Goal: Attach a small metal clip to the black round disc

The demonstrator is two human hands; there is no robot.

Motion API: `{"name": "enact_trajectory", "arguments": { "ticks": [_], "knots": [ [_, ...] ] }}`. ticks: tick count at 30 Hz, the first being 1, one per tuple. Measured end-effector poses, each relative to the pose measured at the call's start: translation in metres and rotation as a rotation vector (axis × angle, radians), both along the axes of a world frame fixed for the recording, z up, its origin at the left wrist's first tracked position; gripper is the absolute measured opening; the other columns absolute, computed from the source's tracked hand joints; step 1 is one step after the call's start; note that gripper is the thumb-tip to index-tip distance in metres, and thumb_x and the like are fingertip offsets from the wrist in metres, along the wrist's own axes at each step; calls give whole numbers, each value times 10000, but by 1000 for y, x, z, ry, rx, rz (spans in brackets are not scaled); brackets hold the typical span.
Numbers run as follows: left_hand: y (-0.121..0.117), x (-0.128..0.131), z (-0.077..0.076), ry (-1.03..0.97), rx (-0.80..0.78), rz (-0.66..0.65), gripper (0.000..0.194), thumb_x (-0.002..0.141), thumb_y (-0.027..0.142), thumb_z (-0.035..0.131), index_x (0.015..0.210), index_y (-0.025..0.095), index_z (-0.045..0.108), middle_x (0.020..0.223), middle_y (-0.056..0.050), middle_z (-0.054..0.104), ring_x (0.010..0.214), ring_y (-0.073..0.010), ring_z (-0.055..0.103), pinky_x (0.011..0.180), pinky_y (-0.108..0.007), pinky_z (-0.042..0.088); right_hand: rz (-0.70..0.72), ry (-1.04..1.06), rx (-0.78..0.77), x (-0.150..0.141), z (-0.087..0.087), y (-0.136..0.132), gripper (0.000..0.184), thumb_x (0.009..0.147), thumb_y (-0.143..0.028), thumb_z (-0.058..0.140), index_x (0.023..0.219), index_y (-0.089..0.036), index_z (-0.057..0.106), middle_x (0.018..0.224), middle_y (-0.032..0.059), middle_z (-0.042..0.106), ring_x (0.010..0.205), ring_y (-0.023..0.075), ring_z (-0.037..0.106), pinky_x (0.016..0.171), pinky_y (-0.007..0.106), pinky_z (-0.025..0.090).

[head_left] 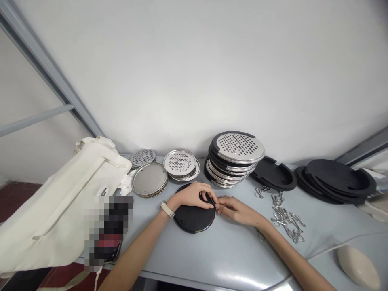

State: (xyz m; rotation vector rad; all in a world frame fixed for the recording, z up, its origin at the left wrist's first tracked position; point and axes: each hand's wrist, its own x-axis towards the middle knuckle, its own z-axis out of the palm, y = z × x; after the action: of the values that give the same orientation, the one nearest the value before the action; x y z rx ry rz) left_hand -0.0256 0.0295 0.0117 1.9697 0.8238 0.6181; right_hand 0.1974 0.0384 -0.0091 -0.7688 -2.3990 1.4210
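A black round plate (194,220) with a small hole lies on the grey table in front of me. My left hand (194,196), wearing a wristwatch (167,209), rests over this plate, its thumb and fingers closed on the right rim. At that same rim my right hand (235,210) is pinched, its fingertips meeting those of the left. Whatever small piece sits between the right fingertips is mostly hidden. Several loose metal hooks (285,218) lie to the right, and one more metal piece (260,235) shows by my right forearm.
Behind my hands stands a stack of perforated metal discs and black plates (239,147). Metal plates (150,180) and grater discs (180,162) are at left. Black trays (336,178) are piled at right. A cream bag (63,202) and a phone (110,242) lie left; a pale rounded object (359,266) lies right.
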Motion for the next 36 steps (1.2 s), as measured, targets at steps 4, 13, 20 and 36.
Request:
{"name": "enact_trajectory", "arguments": {
  "ticks": [4,13,20,36],
  "knots": [
    [-1,0,1,-5,-3,-1,223,727,145,670,942,160,725,919,-45,671,802,-121,604,693,-190,482,-5,6,7,-1,1,-1,420,984,-430,364,761,-156,590,707,11,558,631,127,482,620,242,376],
    [1,1,-1,-7,-45,16,211,714,157,684,920,139,723,895,-45,708,771,-118,609,686,-188,475,-12,-11,40,-2,1,-2,376,982,-335,365,744,-157,597,698,10,579,621,123,493,615,237,373],
    [1,0,-2,-7,-83,36,232,699,204,713,919,130,729,848,-46,717,703,-102,598,671,-181,476,-12,-36,85,-1,0,-2,295,935,-202,387,755,-157,617,710,5,599,653,123,517,621,224,378],
    [0,2,-1,-29,-72,49,235,689,200,715,914,138,738,867,-52,708,675,-95,563,674,-198,483,-25,-47,135,-1,1,-2,388,984,-355,322,727,-168,544,678,8,548,619,135,487,613,253,391]
  ]
}}
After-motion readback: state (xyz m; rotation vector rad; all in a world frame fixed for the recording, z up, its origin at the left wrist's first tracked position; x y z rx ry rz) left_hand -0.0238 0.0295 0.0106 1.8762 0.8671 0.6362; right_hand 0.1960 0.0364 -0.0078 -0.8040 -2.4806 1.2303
